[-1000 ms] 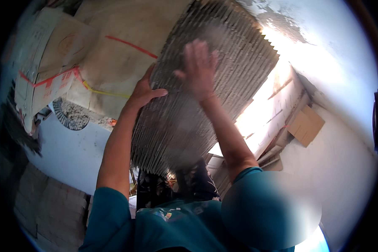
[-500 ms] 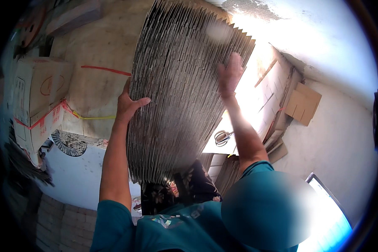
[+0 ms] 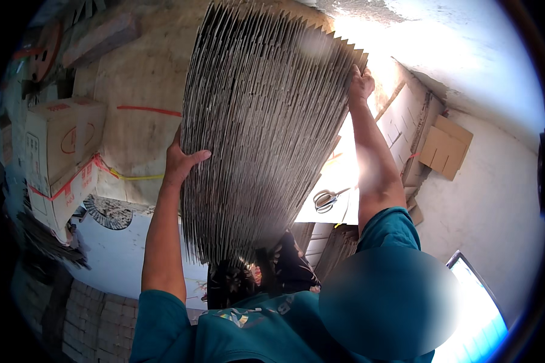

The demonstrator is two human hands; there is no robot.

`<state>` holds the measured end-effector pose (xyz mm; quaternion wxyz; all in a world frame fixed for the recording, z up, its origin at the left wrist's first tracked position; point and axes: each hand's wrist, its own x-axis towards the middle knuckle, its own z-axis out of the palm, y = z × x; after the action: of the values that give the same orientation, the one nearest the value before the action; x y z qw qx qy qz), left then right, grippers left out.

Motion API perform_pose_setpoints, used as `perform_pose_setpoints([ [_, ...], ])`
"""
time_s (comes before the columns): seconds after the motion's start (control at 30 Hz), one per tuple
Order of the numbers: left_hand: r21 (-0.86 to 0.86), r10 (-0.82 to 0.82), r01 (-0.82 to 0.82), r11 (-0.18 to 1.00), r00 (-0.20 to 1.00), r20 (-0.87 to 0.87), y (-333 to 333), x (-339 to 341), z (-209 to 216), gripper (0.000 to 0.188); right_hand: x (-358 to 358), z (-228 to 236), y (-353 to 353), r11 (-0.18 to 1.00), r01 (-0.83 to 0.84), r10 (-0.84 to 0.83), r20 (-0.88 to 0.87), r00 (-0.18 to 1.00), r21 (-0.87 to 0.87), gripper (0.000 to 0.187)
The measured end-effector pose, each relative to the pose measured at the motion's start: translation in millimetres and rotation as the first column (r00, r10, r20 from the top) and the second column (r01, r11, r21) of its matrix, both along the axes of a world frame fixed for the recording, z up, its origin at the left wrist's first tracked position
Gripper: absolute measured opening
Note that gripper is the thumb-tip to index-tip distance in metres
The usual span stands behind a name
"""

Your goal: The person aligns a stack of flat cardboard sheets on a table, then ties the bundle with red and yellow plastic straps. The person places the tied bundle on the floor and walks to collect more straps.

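Note:
A large stack of thin grey-brown cardboard sheets (image 3: 266, 133), edges up and slightly fanned, fills the middle of the head view. My left hand (image 3: 183, 162) grips its left side, the thumb lying over the sheet edges and the fingers hidden behind. At the upper right corner, my right hand (image 3: 361, 83) is closed around the outermost sheets, its fingertips partly out of sight. A red strap (image 3: 148, 111) and a yellow strap (image 3: 138, 178) run along the table toward the stack's left side. The stack's lower end reaches my lap, over dark flowered cloth (image 3: 297, 266).
Scissors (image 3: 324, 201) lie right of the stack on a bright surface. A strapped carton (image 3: 60, 139) stands on the left, below a long block (image 3: 102, 41). Slotted cardboard (image 3: 447, 147) leans by the right wall. A lit screen (image 3: 475, 308) is at lower right.
My right hand has moved from lying spread on the sheets to the upper right edge and closed there. My left hand keeps its grip, slightly lower. The stack's left side shifted slightly left.

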<state>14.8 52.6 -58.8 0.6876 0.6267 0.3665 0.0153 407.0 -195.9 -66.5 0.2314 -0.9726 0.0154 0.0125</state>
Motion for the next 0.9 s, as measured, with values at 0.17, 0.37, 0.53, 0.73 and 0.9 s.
perform_pose_setpoints([
  [0.17, -0.03, 0.009, -0.01, 0.999, 0.999, -0.039, 0, -4, -4, 0.091, 0, -5, 4, 0.994, -0.02, 0.012, 0.072, 0.997, 0.11, 0.042],
  [0.37, -0.053, 0.012, -0.014, 0.999, 0.999, -0.037, 0, -4, -5, 0.091, 14, -18, -4, 0.968, -0.031, 0.037, -0.019, 0.999, 0.248, 0.031],
  [0.53, -0.071, 0.01, -0.012, 0.997, 1.0, -0.027, 1, -2, -2, 0.089, 9, -15, 6, 0.934, -0.009, 0.023, -0.035, 0.999, 0.357, 0.03],
  [0.73, -0.06, 0.018, -0.018, 0.998, 1.0, 0.006, 1, -3, -4, 0.085, 13, -12, 4, 0.979, -0.083, 0.109, -0.132, 0.985, 0.188, 0.034],
  [0.9, -0.038, -0.001, 0.0, 0.999, 1.0, -0.019, 3, -5, -6, 0.088, 11, -24, 2, 0.945, -0.156, 0.131, 0.106, 0.986, 0.287, 0.03],
])
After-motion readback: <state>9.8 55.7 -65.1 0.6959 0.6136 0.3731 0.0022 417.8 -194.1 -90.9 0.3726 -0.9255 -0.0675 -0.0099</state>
